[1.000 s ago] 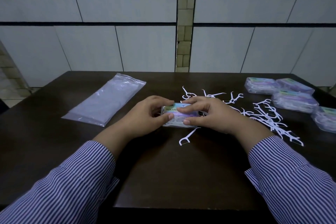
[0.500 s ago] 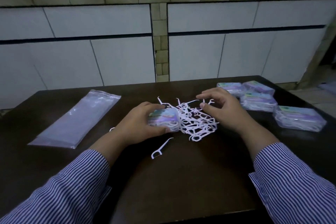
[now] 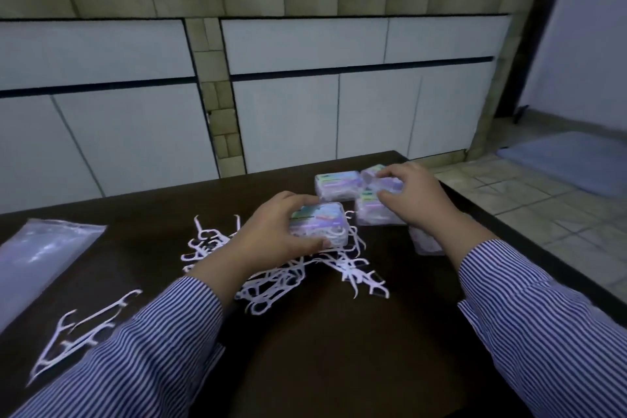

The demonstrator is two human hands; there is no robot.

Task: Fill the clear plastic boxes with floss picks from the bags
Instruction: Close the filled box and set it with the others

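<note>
White cabinet fronts [image 3: 288, 119] framed in tan tile fill the upper half of the frame, and below them a dark wooden table [image 3: 339, 349] runs across the lower half.

Left hand [image 3: 271, 237], at centre frame, grips a clear plastic box [image 3: 319, 224] with fingers and thumb curled round its long edges; the lid looks closed and white picks show through the wall. Beneath and around it loose floss picks [image 3: 291, 278] lie scattered, with a few more [image 3: 84, 326] at lower left beside the striped sleeve [image 3: 135, 356].

Right hand [image 3: 414, 197], right of centre, reaches over a cluster of filled boxes [image 3: 337, 185] at the table's far right corner, its curled fingers on the top of one of them; motion blur keeps me from saying whether it is pinching that box or only touching it. Another box [image 3: 424, 241] shows partly below the wrist.

A plastic bag [image 3: 40, 254] lies flat at the left edge.

The box is probably light, stiff and smooth, so it could slip from a loose hold; taking it across the short sides or long edges, as the left hand does, keeps the lid from popping. The picks are very light, thin and springy, and tangle by their hooked ends, so a small pinched bunch taken by the handles would go in more cleanly than single picks. The bag is limp and slippery, best held at its mouth.
</note>
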